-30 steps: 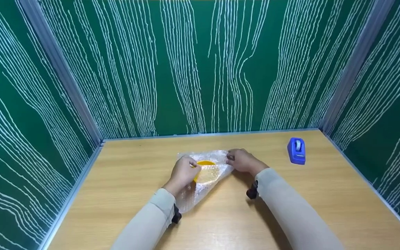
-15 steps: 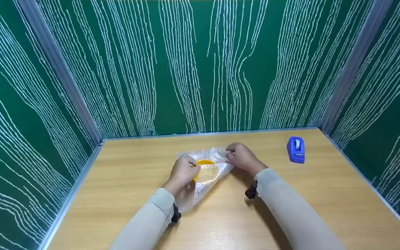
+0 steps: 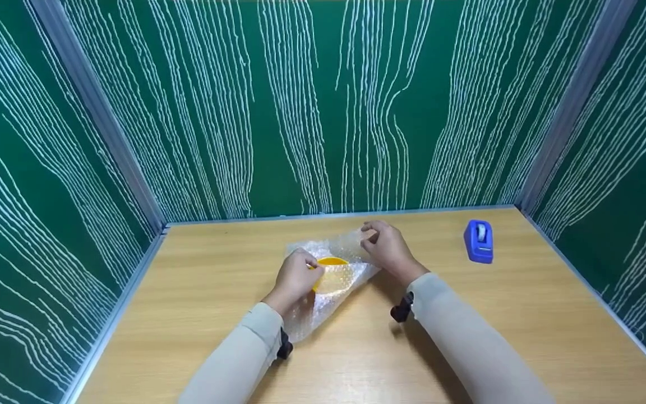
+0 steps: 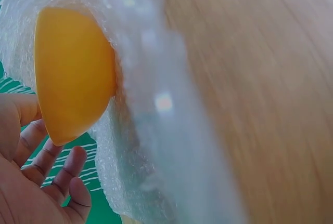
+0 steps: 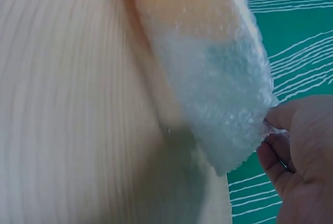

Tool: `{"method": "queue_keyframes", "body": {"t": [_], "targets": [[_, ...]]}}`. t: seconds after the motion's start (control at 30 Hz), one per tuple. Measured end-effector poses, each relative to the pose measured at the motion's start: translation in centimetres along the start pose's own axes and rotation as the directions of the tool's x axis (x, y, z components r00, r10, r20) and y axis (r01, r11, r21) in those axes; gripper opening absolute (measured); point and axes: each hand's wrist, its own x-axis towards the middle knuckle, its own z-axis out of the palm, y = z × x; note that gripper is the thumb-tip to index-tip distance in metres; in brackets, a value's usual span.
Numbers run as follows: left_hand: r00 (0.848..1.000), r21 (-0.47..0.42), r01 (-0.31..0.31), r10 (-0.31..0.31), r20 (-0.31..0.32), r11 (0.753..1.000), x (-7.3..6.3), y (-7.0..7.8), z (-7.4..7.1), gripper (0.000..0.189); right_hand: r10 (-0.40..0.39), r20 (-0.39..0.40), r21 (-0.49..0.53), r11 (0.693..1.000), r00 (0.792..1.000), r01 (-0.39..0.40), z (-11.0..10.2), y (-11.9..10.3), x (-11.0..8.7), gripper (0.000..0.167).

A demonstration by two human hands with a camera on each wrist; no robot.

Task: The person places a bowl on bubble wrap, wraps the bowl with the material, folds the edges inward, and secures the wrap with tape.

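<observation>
A yellow bowl (image 3: 332,262) sits on a sheet of bubble wrap (image 3: 326,308), part of which is folded over its near side. In the left wrist view the bowl (image 4: 73,73) stands tilted on its side, its outer wall bare. My left hand (image 3: 296,278) pinches the bowl's rim at the left, its lower fingers loosely bent below. My right hand (image 3: 391,251) pinches the far right corner of the wrap and holds it raised. In the right wrist view, the wrap (image 5: 223,89) hangs from thumb and fingertips, with the bowl showing faintly through it.
A blue tape dispenser (image 3: 479,241) stands at the back right of the wooden table (image 3: 211,280). Green panels (image 3: 356,112) with white wavy lines close off the back and both sides, joined by grey posts.
My right hand has risen and moved slightly away from me, drawing the far right corner of the bubble wrap up. The left hand and the bowl have stayed in place.
</observation>
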Motion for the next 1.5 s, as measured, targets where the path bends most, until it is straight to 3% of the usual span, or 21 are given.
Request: {"method": "queue_keyframes", "body": {"t": [0.2,0.43,0.7,0.93,1.1,1.27,1.4,1.47,1.5], "targets": [[1.000,-0.016,0.005,-0.005,0.003,1.000,0.0,0.1,0.0,0.016,0.022,0.005,0.048,0.999,1.000,-0.022,-0.1,-1.1,-0.5,0.062],[1.000,-0.004,0.007,-0.007,-0.021,1.000,-0.1,0.2,0.2,0.017,-0.028,0.000,0.074,0.997,1.000,0.028,0.0,-1.9,-0.9,0.065],[0.994,0.043,-0.077,0.080,-0.073,0.996,0.1,-0.1,0.3,0.012,-0.155,-0.052,0.067,0.985,0.987,0.158,0.2,-2.5,-1.8,0.047],[0.998,0.020,-0.035,0.037,-0.060,0.999,0.0,0.1,0.3,0.012,-0.197,-0.013,0.047,0.979,0.980,0.197,0.3,-3.4,-3.1,0.026],[0.997,0.020,-0.050,0.051,-0.062,0.999,-0.1,0.1,0.3,0.013,-0.246,0.019,-0.008,0.969,0.969,0.246,0.4,-3.7,-4.1,0.013],[0.995,0.025,-0.064,0.065,-0.072,0.998,-0.2,0.1,0.4,0.015,-0.321,0.051,-0.064,0.944,0.946,0.323,0.6,-3.9,-5.2,0.008],[0.995,0.024,-0.061,0.062,-0.077,0.998,-0.1,0.1,0.5,0.015,-0.400,0.075,-0.108,0.908,0.914,0.406,0.9,-3.7,-5.9,0.007],[0.995,0.029,-0.067,0.069,-0.078,0.997,-0.1,0.1,0.5,0.016,-0.456,0.082,-0.149,0.873,0.886,0.464,1.1,-3.6,-6.2,0.008],[0.994,0.035,-0.075,0.078,-0.081,0.997,0.0,0.0,0.5,0.016,-0.504,0.085,-0.176,0.842,0.860,0.511,1.2,-3.5,-6.3,0.007]]}}
